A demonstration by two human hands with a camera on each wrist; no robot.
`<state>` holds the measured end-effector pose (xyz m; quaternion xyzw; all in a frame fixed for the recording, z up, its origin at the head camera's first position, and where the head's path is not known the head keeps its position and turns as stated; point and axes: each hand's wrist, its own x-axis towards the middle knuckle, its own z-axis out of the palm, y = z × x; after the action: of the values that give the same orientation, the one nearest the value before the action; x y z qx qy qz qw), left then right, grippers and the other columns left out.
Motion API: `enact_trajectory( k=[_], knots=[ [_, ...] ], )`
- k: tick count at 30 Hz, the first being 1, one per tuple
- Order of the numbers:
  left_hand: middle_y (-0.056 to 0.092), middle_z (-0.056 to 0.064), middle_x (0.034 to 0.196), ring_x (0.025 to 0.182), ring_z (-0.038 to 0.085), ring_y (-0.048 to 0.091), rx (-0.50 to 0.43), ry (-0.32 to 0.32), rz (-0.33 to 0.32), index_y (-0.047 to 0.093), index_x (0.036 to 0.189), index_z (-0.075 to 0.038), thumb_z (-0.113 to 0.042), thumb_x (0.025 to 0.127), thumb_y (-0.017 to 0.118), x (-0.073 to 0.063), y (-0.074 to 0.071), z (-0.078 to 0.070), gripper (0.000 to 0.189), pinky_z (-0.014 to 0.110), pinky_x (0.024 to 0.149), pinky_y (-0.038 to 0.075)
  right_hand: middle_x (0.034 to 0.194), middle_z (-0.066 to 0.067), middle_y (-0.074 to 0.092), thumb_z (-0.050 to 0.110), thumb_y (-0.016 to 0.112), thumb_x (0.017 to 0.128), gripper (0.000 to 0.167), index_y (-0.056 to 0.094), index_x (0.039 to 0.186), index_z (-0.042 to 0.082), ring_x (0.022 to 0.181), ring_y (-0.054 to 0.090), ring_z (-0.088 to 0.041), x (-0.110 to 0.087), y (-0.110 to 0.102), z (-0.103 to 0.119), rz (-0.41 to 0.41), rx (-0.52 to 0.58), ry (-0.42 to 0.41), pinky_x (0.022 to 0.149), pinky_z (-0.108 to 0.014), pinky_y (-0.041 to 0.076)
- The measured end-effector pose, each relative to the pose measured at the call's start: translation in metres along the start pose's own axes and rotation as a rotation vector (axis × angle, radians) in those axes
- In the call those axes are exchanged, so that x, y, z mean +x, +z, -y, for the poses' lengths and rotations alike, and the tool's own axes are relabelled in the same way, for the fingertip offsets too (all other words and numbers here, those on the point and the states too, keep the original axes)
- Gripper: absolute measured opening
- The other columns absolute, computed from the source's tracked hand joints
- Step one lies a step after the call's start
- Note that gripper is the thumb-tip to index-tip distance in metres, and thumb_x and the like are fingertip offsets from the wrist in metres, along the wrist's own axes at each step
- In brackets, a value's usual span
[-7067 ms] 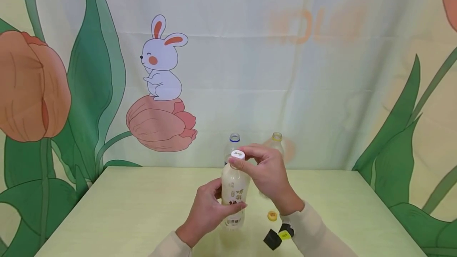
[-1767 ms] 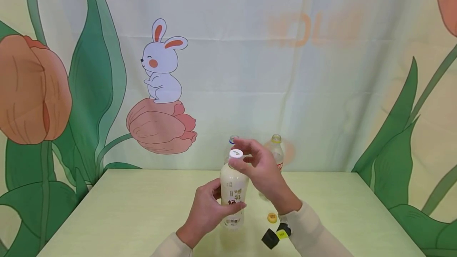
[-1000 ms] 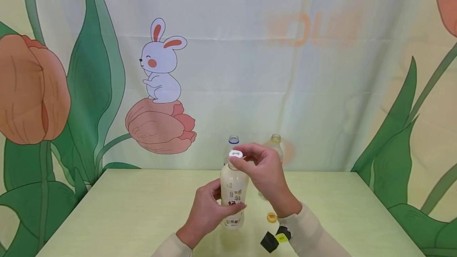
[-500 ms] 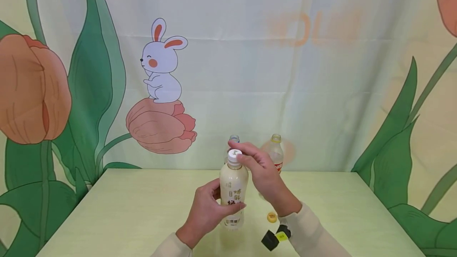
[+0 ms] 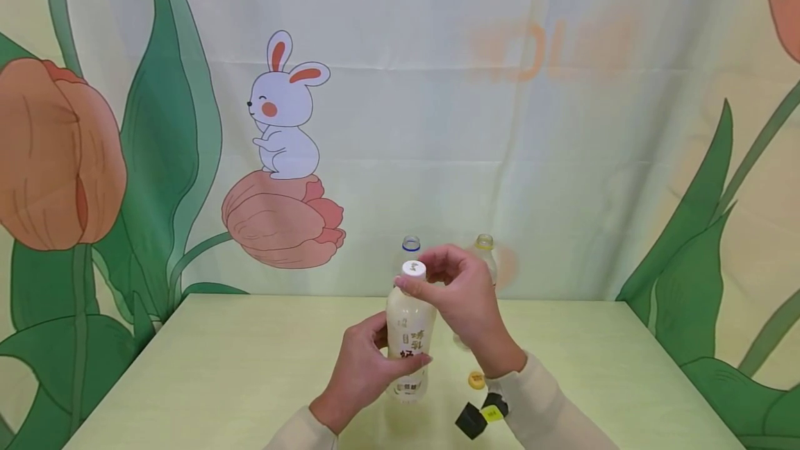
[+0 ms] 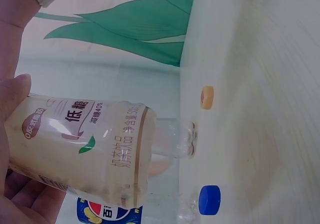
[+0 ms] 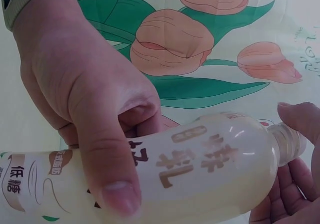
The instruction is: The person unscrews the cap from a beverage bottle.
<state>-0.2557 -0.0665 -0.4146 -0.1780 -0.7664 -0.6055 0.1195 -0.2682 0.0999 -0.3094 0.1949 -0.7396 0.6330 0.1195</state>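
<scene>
A plastic bottle of pale milk tea [image 5: 409, 346] is held upright in front of me, its base above the table in the left wrist view. My left hand [image 5: 362, 367] grips its lower body, thumb across the front. The white cap [image 5: 414, 269] sits at the bottle's mouth. My right hand [image 5: 465, 304] holds the cap, thumb at its near left side and curled fingers on the far side. In the right wrist view, the clear neck [image 7: 285, 144] shows between the right thumb and fingers; the cap is mostly hidden there.
Two clear bottles without caps, one with a blue neck ring [image 5: 410, 244], one with a yellow ring [image 5: 485, 243], stand behind. A yellow cap [image 5: 476, 380] and a blue cap [image 6: 209, 200] lie on the table [image 5: 250, 367]. Black blocks [image 5: 471, 421] show near the right sleeve.
My right fingers, stretched past the cap half a second ago, have curled back around it, and the thumb has shifted left. The left hand and bottle stay nearly still.
</scene>
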Motion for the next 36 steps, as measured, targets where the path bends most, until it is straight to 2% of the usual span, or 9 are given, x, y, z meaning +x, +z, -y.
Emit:
enact_trajectory(
  k=[5, 8, 16, 23, 26, 28, 32, 36],
  knots=[
    [0.075, -0.006, 0.107, 0.094, 0.013, 0.073, -0.002, -0.002, -0.001, 0.07, 0.115, -0.023, -0.032, 0.073, 0.094, 0.0008, -0.0005, 0.0004, 0.049, 0.028, 0.085, 0.061, 0.095, -0.006, 0.074, 0.02, 0.088, 0.082, 0.027, 0.077, 0.106, 0.014, 0.084, 0.065, -0.025, 0.0005, -0.0019, -0.0005, 0.035, 0.022, -0.028, 0.071, -0.03, 0.054],
    [0.075, -0.006, 0.108, 0.095, 0.013, 0.073, -0.002, -0.008, 0.001, 0.07, 0.116, -0.024, -0.033, 0.073, 0.094, 0.0012, -0.0008, 0.0004, 0.05, 0.028, 0.086, 0.061, 0.099, -0.005, 0.074, 0.02, 0.085, 0.085, 0.026, 0.078, 0.11, 0.015, 0.087, 0.066, -0.024, 0.0004, -0.0028, -0.0013, 0.055, 0.026, -0.03, 0.071, -0.03, 0.054],
    [0.075, -0.005, 0.108, 0.095, 0.013, 0.073, -0.008, -0.003, 0.0, 0.07, 0.116, -0.022, -0.03, 0.072, 0.095, 0.0017, -0.0006, -0.0001, 0.051, 0.028, 0.087, 0.061, 0.114, -0.005, 0.069, 0.017, 0.07, 0.097, 0.029, 0.073, 0.125, 0.012, 0.1, 0.066, -0.021, -0.0007, -0.0043, -0.0042, 0.157, 0.062, -0.042, 0.087, -0.034, 0.058],
    [0.075, -0.005, 0.107, 0.093, 0.013, 0.074, -0.02, 0.014, -0.012, 0.071, 0.115, -0.022, -0.025, 0.071, 0.095, 0.0011, -0.0002, 0.0007, 0.05, 0.031, 0.087, 0.062, 0.129, -0.016, 0.064, 0.014, 0.058, 0.103, 0.037, 0.063, 0.139, 0.007, 0.114, 0.063, -0.017, 0.0007, -0.0042, -0.0081, 0.239, 0.078, -0.099, 0.098, -0.034, 0.054],
    [0.075, -0.006, 0.106, 0.093, 0.012, 0.074, -0.024, 0.008, -0.011, 0.071, 0.113, -0.022, -0.024, 0.071, 0.096, 0.0005, -0.0006, 0.001, 0.05, 0.031, 0.087, 0.062, 0.128, -0.016, 0.063, 0.015, 0.06, 0.102, 0.04, 0.06, 0.141, 0.009, 0.11, 0.064, -0.02, 0.0003, -0.0036, -0.0078, 0.225, 0.067, -0.08, 0.094, -0.034, 0.055],
    [0.075, -0.006, 0.106, 0.094, 0.013, 0.074, -0.021, 0.003, -0.008, 0.071, 0.114, -0.022, -0.025, 0.071, 0.095, -0.0002, -0.0009, 0.0008, 0.049, 0.031, 0.087, 0.062, 0.124, -0.013, 0.065, 0.016, 0.067, 0.098, 0.041, 0.061, 0.139, 0.01, 0.107, 0.064, -0.021, 0.0004, -0.0025, -0.0073, 0.185, 0.051, -0.063, 0.092, -0.033, 0.055],
    [0.075, -0.006, 0.107, 0.095, 0.013, 0.073, -0.012, -0.006, -0.002, 0.07, 0.115, -0.023, -0.029, 0.072, 0.095, -0.0016, -0.0013, 0.0007, 0.049, 0.032, 0.088, 0.062, 0.11, -0.008, 0.07, 0.021, 0.085, 0.085, 0.04, 0.067, 0.12, 0.013, 0.099, 0.064, -0.023, -0.0004, 0.0006, -0.0047, 0.07, 0.015, -0.014, 0.085, -0.031, 0.054],
    [0.075, -0.006, 0.108, 0.096, 0.013, 0.073, -0.008, -0.009, 0.003, 0.071, 0.115, -0.023, -0.031, 0.072, 0.095, -0.0023, -0.0016, 0.001, 0.05, 0.031, 0.088, 0.061, 0.102, -0.007, 0.072, 0.024, 0.091, 0.078, 0.039, 0.069, 0.107, 0.013, 0.093, 0.065, -0.025, -0.0029, 0.0033, -0.001, 0.004, 0.018, 0.03, 0.082, -0.032, 0.056]
  ],
)
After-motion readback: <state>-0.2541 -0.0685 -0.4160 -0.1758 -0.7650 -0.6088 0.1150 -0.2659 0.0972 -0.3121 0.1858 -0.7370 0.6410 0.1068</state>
